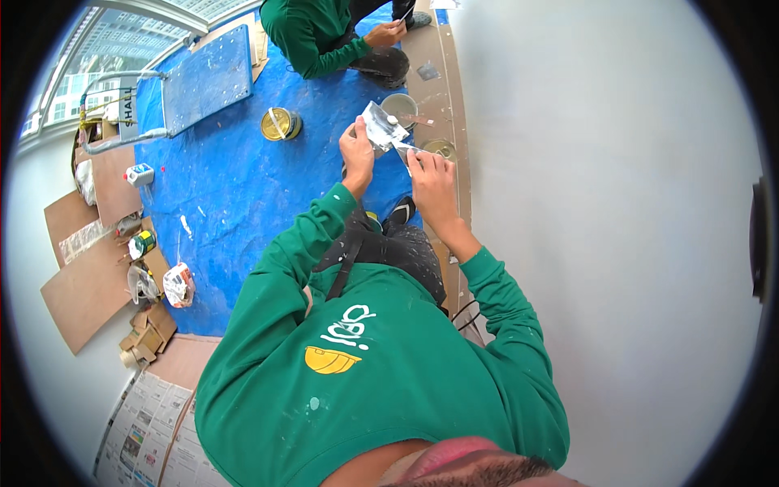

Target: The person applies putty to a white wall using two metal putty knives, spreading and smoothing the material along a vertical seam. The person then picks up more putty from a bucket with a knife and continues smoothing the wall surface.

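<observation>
Two hands, two blades, one narrow strip of floor

Both hands meet in front of the person's chest, above the line where the blue tarp (227, 178) ends and a strip of brown board (442, 89) runs along the white wall (617, 203). The left hand (357, 152) has its fingers closed on a wide putty blade (380, 126), smeared grey-white and tilted face-up, seemingly so that the paste stays on it. The right hand (430, 174) grips a smaller scraper (404, 150) whose tip touches the wide blade — held there, it appears, to draw paste across or off the edge.

Just beyond the blades stands an open paste tin (400, 105), and a smaller round lid (439, 149) lies beside the right hand; both sit close, within easy reach. A gold-lidded can (281, 124) rests farther left on the tarp.

Room is tight on the right — the wall rises just beside the right forearm. To the left the tarp gives more space, up to a grey platform cart (207, 77), cardboard sheets (85, 284) and small cans at its rim. A co-worker in a green sleeve (312, 40) crouches ahead, well apart.
</observation>
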### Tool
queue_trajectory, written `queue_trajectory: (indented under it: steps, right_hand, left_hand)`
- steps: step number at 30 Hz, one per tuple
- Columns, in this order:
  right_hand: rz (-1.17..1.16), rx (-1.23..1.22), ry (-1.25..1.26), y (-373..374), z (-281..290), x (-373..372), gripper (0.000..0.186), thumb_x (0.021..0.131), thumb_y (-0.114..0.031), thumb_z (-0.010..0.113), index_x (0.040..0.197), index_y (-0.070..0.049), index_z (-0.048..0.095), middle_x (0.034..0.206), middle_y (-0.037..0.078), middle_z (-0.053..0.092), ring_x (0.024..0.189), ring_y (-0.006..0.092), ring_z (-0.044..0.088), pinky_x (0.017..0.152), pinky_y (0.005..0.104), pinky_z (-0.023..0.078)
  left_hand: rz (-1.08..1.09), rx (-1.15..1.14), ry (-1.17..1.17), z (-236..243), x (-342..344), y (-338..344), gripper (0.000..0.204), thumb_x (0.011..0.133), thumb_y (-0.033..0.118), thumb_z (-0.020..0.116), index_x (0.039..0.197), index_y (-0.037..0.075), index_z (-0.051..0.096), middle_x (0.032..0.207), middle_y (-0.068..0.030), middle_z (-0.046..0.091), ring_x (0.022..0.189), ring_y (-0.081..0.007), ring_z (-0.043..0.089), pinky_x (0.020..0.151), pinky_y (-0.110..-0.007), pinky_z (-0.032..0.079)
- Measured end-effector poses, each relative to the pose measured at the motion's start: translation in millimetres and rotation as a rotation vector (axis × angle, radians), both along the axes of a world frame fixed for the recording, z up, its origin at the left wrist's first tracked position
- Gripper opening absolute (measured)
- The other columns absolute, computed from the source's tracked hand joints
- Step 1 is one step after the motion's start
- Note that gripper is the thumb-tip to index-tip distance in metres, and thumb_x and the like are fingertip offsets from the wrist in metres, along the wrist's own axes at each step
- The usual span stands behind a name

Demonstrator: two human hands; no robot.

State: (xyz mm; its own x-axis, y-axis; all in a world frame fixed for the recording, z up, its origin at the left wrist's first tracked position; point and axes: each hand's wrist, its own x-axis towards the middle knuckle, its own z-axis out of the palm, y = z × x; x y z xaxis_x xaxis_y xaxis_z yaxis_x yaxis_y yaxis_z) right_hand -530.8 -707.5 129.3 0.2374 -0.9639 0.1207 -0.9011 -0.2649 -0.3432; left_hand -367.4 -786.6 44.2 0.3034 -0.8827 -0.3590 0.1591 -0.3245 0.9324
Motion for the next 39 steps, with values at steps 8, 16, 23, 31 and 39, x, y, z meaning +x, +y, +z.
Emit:
queue_trajectory:
  steps: [8,16,23,31,39]
  right_hand:
    - [-0.055,0.093,0.123,-73.7,-159.1,-5.1,0.034,0.094,-0.013,0.056,0.125,-0.004,0.064,0.108,0.008,0.062,0.104,0.0261,0.057,0.089,0.0419,0.042]
    - [-0.227,0.250,-0.126,-152.1,-327.3,-9.3,0.036,0.092,-0.007,0.063,0.128,-0.004,0.066,0.118,0.014,0.063,0.111,0.0350,0.057,0.095,0.0482,0.044]
    - [-0.443,0.377,-0.243,-157.4,-457.2,-19.7,0.035,0.093,-0.008,0.062,0.128,-0.003,0.066,0.117,0.020,0.066,0.112,0.0398,0.059,0.099,0.0483,0.045]
    - [-1.106,0.796,-1.392,-124.7,-434.3,0.0,0.033,0.098,-0.014,0.064,0.127,0.001,0.063,0.112,0.010,0.071,0.097,0.0233,0.070,0.076,0.0364,0.058]
    - [-0.884,0.992,-1.188,-135.5,-415.1,-2.7,0.036,0.100,-0.036,0.064,0.118,-0.006,0.066,0.098,0.002,0.070,0.085,0.0143,0.067,0.070,0.0315,0.055]
  left_hand:
    - [-0.118,0.139,-0.127,-136.8,-23.2,-15.1,0.049,0.104,0.042,0.058,0.094,-0.004,0.071,0.068,0.0004,0.057,0.066,-0.0084,0.048,0.061,-0.032,0.042]
    - [0.141,0.408,0.098,-283.0,45.7,23.5,0.047,0.105,0.035,0.060,0.113,-0.010,0.069,0.095,-0.0051,0.070,0.084,-0.0115,0.062,0.075,-0.029,0.050]
    - [0.275,0.657,0.323,-322.2,105.5,99.0,0.043,0.107,0.035,0.055,0.118,-0.006,0.065,0.106,-0.0115,0.073,0.093,-0.0195,0.071,0.083,-0.034,0.056]
    - [0.185,0.781,0.905,-300.3,57.5,51.5,0.043,0.103,0.045,0.059,0.126,0.010,0.063,0.119,-0.0025,0.071,0.105,-0.0155,0.068,0.088,-0.031,0.053]
    - [0.118,0.587,0.821,-313.5,17.8,-30.6,0.053,0.100,0.047,0.064,0.128,0.002,0.061,0.120,-0.0075,0.071,0.106,-0.0196,0.069,0.096,-0.037,0.053]
